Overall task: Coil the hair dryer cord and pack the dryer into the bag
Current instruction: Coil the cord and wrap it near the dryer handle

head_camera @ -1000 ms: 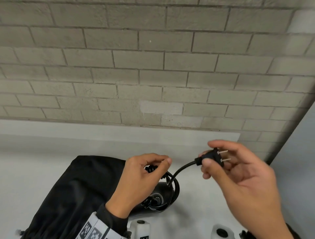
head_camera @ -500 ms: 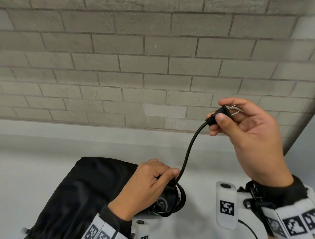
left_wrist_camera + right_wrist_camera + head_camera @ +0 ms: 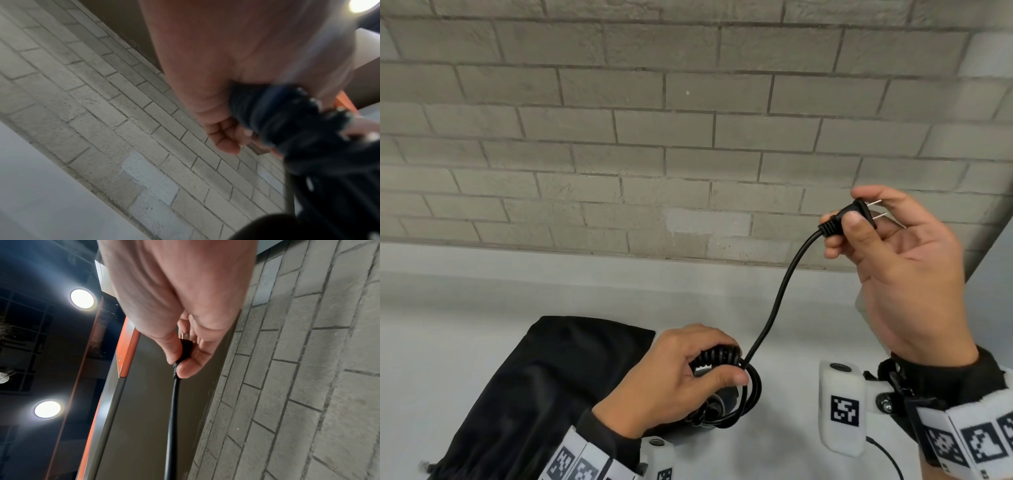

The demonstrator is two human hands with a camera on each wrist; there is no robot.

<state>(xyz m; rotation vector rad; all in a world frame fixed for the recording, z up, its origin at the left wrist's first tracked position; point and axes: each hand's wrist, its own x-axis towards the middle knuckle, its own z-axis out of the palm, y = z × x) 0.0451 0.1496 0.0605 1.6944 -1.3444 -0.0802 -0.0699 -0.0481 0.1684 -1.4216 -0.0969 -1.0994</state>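
Observation:
A black cloth bag [image 3: 544,387] lies on the white counter at the lower left. My left hand [image 3: 681,373] grips the black hair dryer [image 3: 722,404] with coiled turns of its cord [image 3: 717,356] wrapped round it, just right of the bag; most of the dryer is hidden under the hand. The wrist view shows the same grip [image 3: 257,113], blurred. A free length of cord [image 3: 777,301] rises to the two-pin plug [image 3: 859,214], which my right hand [image 3: 887,246] pinches between thumb and fingers, high on the right. Plug [image 3: 186,346] and cord [image 3: 173,410] show in the right wrist view.
A grey brick wall [image 3: 654,137] stands close behind the white counter [image 3: 465,308]. A wall corner and a grey panel [image 3: 996,274] lie at the far right. White marker blocks sit on both wrists [image 3: 840,411].
My right hand has lifted the plug up and to the right, drawing the free cord out longer. My left hand now shows tight cord coils under its fingers on the dryer.

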